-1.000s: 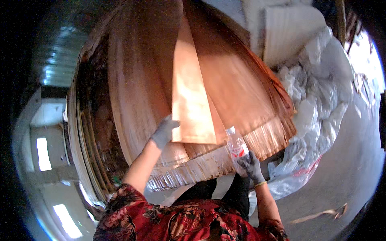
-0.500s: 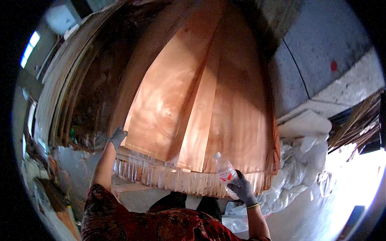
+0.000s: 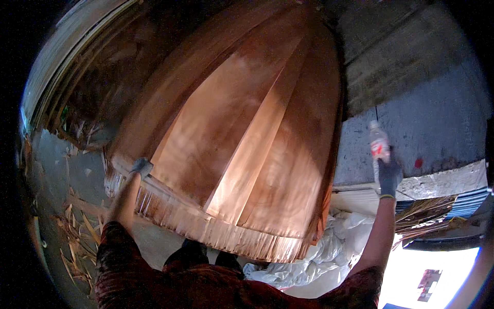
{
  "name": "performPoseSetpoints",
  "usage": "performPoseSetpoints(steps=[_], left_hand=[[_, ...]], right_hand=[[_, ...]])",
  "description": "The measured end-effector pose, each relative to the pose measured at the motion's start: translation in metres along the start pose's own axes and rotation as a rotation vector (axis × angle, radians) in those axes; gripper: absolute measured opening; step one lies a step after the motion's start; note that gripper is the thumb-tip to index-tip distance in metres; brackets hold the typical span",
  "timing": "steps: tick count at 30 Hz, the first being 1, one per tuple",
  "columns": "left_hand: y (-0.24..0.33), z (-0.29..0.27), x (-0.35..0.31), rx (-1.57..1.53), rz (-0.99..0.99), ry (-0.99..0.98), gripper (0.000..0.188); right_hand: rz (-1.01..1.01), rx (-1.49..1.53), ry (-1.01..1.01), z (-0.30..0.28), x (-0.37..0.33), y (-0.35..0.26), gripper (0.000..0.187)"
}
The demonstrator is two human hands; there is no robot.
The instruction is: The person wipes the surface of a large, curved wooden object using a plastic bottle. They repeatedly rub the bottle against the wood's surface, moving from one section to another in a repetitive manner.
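Note:
A tall stack of thin reddish-brown wood veneer sheets (image 3: 195,149) fills the middle. My left hand (image 3: 141,167), in a grey glove, is closed at the near left edge of a darker veneer sheet (image 3: 146,123) lying on top; its fingertips are partly hidden. Off to the right, my right hand (image 3: 389,176), also in a dark grey glove, grips a clear plastic bottle (image 3: 379,144) with a red and white label. The bottle is upright, cap upward, in front of a grey concrete surface (image 3: 437,118), and slightly blurred.
More stacked sheets (image 3: 77,56) stand at the far left. Wood scraps (image 3: 80,242) litter the floor at lower left. Crumpled white plastic sheeting (image 3: 319,257) lies beside the stack's near right corner. A bundle of thin strips (image 3: 424,216) sits under the concrete ledge (image 3: 442,180).
My right hand has carried the bottle up and right, from the stack's near edge to the concrete surface. My left hand remains at the stack's left edge. The view has turned rightward.

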State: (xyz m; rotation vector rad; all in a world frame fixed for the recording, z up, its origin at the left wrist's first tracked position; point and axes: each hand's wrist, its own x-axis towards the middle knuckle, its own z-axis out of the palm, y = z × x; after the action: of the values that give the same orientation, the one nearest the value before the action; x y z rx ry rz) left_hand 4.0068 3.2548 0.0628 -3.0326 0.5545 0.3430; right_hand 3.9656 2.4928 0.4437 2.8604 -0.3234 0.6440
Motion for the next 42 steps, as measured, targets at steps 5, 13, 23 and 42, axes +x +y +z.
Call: performPoseSetpoints(steps=[5, 13, 23, 42], left_hand=[[0.012, 0.012, -0.053, -0.503, -0.751, 0.184, 0.084], [0.082, 0.001, -0.025, -0.649, -0.883, 0.043, 0.107], [0.166, -0.038, 0.022, -0.461, -1.095, 0.042, 0.11], [0.145, -0.032, 0.02, -0.467, -0.923, 0.16, 0.096]], right_hand=[[-0.159, -0.002, -0.123, 0.0, -0.029, -0.026, 0.058], [-0.606, -0.099, -0.475, -0.014, -0.095, -0.145, 0.063], [-0.678, -0.287, -0.38, -0.04, -0.022, -0.152, 0.059], [-0.232, -0.636, 0.104, -0.074, 0.268, -0.095, 0.04]])
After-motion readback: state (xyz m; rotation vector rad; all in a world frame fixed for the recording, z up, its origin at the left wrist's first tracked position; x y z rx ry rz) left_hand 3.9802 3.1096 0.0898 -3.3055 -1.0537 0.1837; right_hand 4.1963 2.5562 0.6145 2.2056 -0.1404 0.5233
